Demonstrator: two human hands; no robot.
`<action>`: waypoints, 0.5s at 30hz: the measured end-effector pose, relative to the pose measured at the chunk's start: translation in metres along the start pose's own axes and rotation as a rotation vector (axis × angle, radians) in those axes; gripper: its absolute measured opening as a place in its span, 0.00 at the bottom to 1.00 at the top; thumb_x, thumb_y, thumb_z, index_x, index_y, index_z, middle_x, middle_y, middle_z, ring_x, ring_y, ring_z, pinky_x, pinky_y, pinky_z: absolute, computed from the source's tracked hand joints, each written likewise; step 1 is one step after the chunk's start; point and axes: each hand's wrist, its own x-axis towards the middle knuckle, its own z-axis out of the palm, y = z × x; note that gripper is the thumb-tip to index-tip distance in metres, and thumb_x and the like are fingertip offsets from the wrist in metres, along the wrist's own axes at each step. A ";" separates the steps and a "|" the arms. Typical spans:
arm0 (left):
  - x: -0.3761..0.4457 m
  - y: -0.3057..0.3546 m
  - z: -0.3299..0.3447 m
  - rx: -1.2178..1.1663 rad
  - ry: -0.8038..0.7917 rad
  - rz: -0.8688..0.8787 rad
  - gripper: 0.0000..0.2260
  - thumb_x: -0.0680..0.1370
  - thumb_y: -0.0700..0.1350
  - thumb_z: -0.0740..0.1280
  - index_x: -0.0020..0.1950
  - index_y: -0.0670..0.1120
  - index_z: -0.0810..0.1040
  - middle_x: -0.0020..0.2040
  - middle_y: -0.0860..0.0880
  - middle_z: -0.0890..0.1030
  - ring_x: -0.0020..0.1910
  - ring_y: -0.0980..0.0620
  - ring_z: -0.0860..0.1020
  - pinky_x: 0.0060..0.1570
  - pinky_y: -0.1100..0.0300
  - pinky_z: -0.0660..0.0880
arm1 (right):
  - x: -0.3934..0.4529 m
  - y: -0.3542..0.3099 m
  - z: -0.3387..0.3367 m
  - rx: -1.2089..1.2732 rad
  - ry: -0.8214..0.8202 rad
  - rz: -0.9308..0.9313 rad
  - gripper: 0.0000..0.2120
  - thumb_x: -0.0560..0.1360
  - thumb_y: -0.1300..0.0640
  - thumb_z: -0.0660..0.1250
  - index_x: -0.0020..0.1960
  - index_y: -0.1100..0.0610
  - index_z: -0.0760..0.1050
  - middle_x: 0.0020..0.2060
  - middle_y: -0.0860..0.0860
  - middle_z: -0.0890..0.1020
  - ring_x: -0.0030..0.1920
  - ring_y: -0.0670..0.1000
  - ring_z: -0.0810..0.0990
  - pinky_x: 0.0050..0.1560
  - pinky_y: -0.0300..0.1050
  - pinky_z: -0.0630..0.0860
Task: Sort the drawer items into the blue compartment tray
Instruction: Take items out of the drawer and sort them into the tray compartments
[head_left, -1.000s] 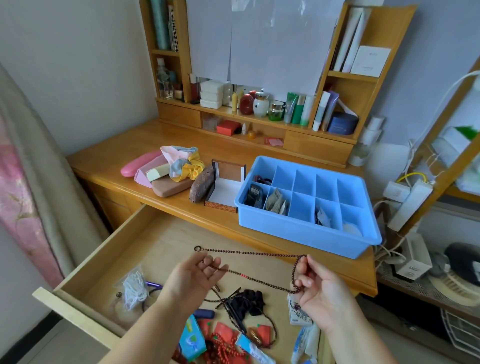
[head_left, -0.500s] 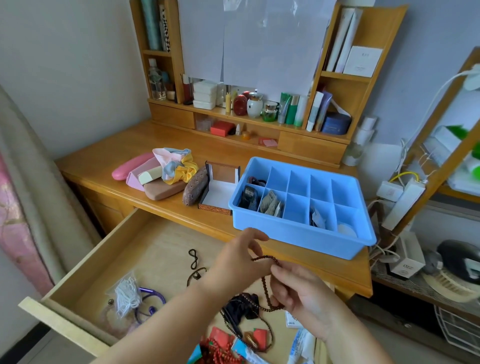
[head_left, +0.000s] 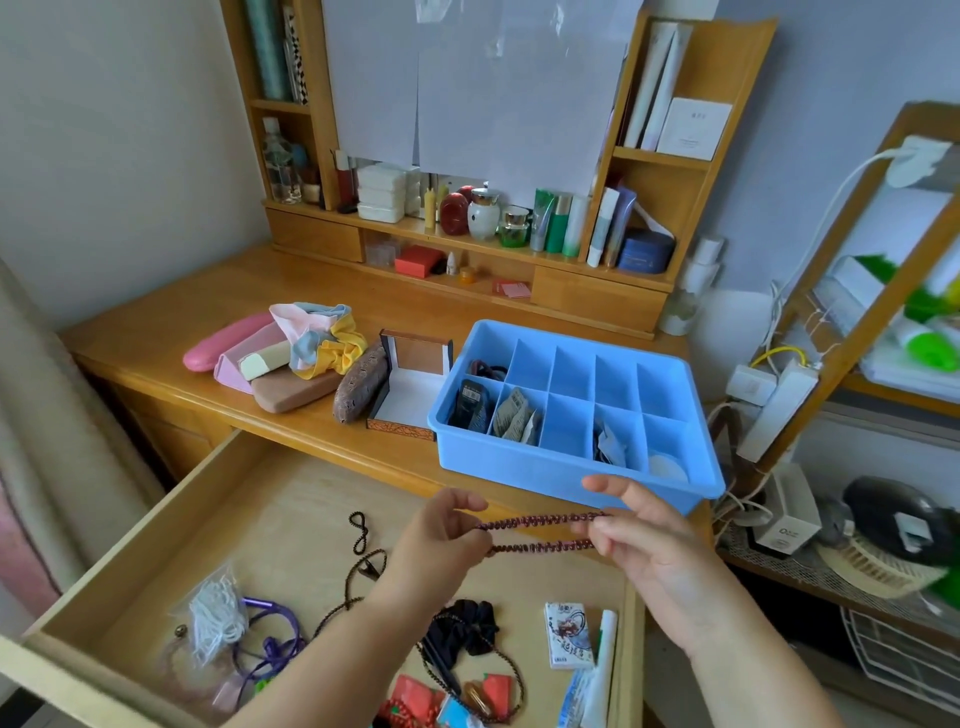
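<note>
Both hands up over the open drawer (head_left: 171, 525); left hand (head_left: 436, 540) has its fingers curled around one end of a dark red bead string (head_left: 540, 530), right hand (head_left: 636, 530) pinches the other end, index finger lifted straight above the pinch. I read the string as doubled: two strands run side by side, taut and roughly level, between the two grips. It hangs in the air just in front of the near wall of the blue compartment tray (head_left: 524, 467), not touching it as far as I can tell. Tray sits on the wooden desk (head_left: 156, 343) at the right end, near the edge. In it I note dark items in the two leftmost cells, folded paper packets in the second front cell, a crumpled packet in the fourth front cell, and a white round thing in the front right cell; several cells in the back row show bare blue floor. Below the hands, drawer holds a dark beaded cord (head_left: 363, 551), a bag of white string (head_left: 218, 618), purple cord (head_left: 270, 623), a black scrunchie (head_left: 462, 629), a small printed card box (head_left: 569, 634) and red bits at the near edge. Left of the tray on the desk: an open hinged box (head_left: 410, 384), a brown patterned pouch (head_left: 361, 384), a pink case (head_left: 223, 343), a multicoloured scrunchie (head_left: 322, 338). Shelf unit (head_left: 467, 244) behind carries bottles and jars.
</note>
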 end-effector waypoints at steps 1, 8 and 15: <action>0.000 0.000 0.000 -0.008 -0.004 0.007 0.10 0.75 0.32 0.63 0.51 0.44 0.74 0.31 0.53 0.76 0.37 0.48 0.76 0.52 0.46 0.76 | -0.001 -0.001 -0.005 -0.079 0.028 -0.012 0.12 0.73 0.70 0.62 0.56 0.62 0.74 0.26 0.52 0.73 0.34 0.48 0.77 0.54 0.46 0.71; 0.004 0.014 0.011 -0.224 -0.272 0.030 0.08 0.76 0.32 0.66 0.51 0.41 0.72 0.40 0.45 0.78 0.40 0.46 0.83 0.42 0.57 0.80 | 0.006 -0.049 0.000 -0.530 -0.214 0.055 0.06 0.76 0.67 0.63 0.45 0.58 0.74 0.31 0.49 0.78 0.30 0.46 0.72 0.33 0.36 0.70; 0.011 -0.059 -0.025 -0.070 -0.044 -0.133 0.02 0.77 0.35 0.67 0.48 0.41 0.76 0.41 0.45 0.80 0.41 0.45 0.84 0.41 0.54 0.80 | 0.065 -0.149 -0.034 -0.808 -0.091 -0.033 0.07 0.76 0.68 0.62 0.45 0.59 0.76 0.32 0.51 0.82 0.21 0.43 0.69 0.23 0.32 0.66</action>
